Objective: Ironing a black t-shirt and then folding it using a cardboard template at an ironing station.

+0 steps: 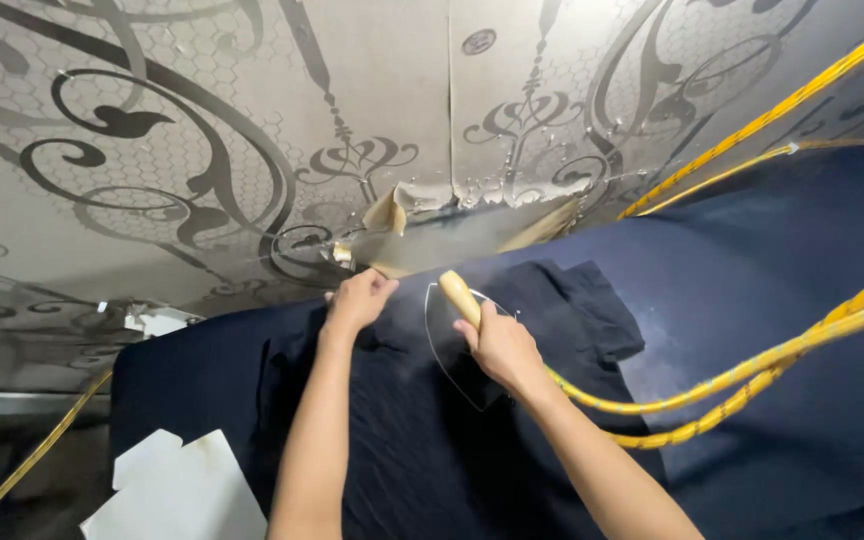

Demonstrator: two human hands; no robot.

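A dark navy garment [512,330] lies spread on a navy-covered pressing table [772,300], with a steam iron [464,345] standing on the cloth near its upper edge. The right hand [500,345] is wrapped fully round the iron's pale wooden handle [459,295], fingers closed tight on it. Just left of the iron, the left hand [357,300] presses down on the fabric, fingers bent against the cloth to pin it flat; whether it pinches a fold cannot be told. A faint haze of steam hangs above the iron.

By the look of it, the pressing stroke is in hand, the cloth held taut ahead of the iron's point. A further pass would seem to call for a steady glide along the fabric while the holding hand keeps clear of the hot sole.

Right of the iron, braided yellow cords [752,375] trail across the table. Beyond the iron rises a wall with dark scrollwork wallpaper [202,130], torn and peeling directly behind it. Below and left of the iron, white paper pieces [177,490] lie at the table's edge.
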